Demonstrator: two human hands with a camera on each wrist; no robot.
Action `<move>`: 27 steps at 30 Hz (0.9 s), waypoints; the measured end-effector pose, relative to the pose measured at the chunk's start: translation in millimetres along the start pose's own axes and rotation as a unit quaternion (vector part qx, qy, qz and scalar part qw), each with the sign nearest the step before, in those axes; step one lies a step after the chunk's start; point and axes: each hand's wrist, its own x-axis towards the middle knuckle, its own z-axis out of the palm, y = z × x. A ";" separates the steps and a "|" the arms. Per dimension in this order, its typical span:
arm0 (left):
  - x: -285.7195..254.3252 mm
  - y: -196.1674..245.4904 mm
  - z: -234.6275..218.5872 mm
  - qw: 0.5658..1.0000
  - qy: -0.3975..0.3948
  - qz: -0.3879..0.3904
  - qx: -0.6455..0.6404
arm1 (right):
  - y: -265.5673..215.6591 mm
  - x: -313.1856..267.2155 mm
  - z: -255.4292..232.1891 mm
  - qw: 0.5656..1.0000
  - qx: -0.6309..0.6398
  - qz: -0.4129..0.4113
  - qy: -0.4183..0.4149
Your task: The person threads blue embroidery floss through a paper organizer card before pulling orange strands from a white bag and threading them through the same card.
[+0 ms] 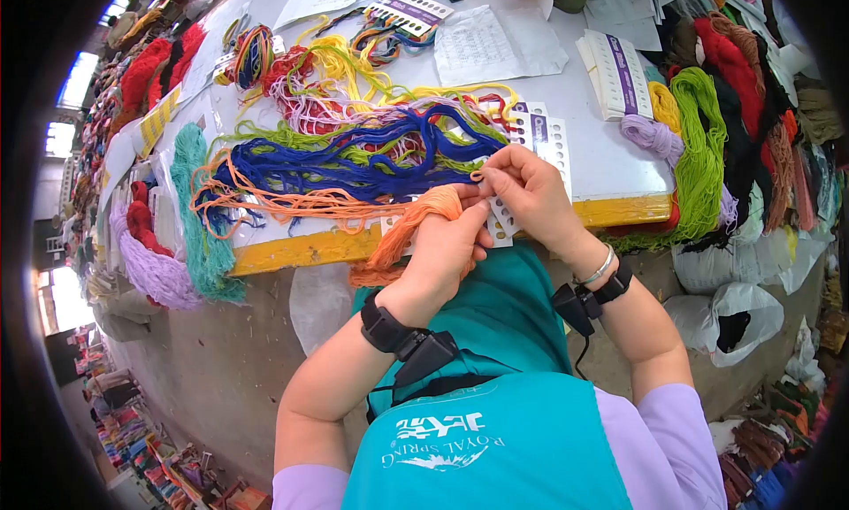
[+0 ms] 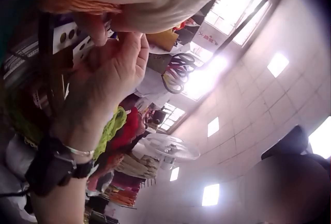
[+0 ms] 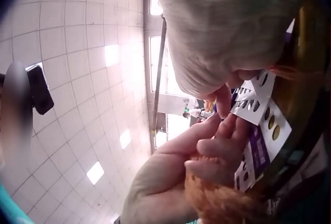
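My left hand (image 1: pixel 442 253) grips a bundle of orange thread (image 1: pixel 402 240) at the table's front edge, with its loose strands (image 1: pixel 292 207) trailing left over the tabletop. Thumb and forefinger of my right hand (image 1: pixel 529 196) pinch a small orange loop just above the left fingertips. In the right wrist view the orange bundle (image 3: pixel 212 190) runs through the curled left fingers (image 3: pixel 220 154). White cards punched with holes (image 3: pixel 258 105) lie by the hands. A heap of dark blue thread (image 1: pixel 354 161) spreads just behind them.
Lime, yellow, pink and red threads (image 1: pixel 336 68) lie behind the blue heap. Teal hanks (image 1: pixel 199 209) hang over the left edge, lime ones (image 1: pixel 699 152) at the right. Papers (image 1: pixel 491 50) and a card stack (image 1: pixel 615 76) rest farther back. A yellow strip (image 1: pixel 301 252) edges the table.
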 end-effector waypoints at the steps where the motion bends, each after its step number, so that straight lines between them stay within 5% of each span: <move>1: 1.4 -0.8 0.1 1.000 0.007 0.009 0.005 | -3.8 -2.8 3.9 1.000 -0.007 -0.007 0.003; 7: -7.3 0.3 -9.2 0.999 0.032 0.007 0.035 | -1.1 -6.3 7.8 0.986 -0.135 -0.090 0.050; 8: -11.8 1.2 -13.6 0.999 0.030 0.009 0.042 | -10.5 -6.7 3.6 0.983 -0.181 -0.025 0.015; 12: -18.5 0.4 -31.2 0.997 0.042 0.018 0.066 | -1.0 -5.6 8.3 0.988 -0.134 -0.074 0.026; 15: -20.4 0.5 -33.6 0.997 0.040 0.022 0.067 | -18.1 -17.9 10.7 0.988 -0.151 -0.010 -0.030; 19: -20.4 3.4 -32.4 0.996 0.034 0.022 0.076 | -5.3 -24.3 15.8 0.982 -0.178 -0.028 -0.053; 27: -14.3 1.2 -35.8 0.999 0.026 0.014 0.044 | 1.0 -21.8 19.1 0.991 -0.131 -0.008 0.003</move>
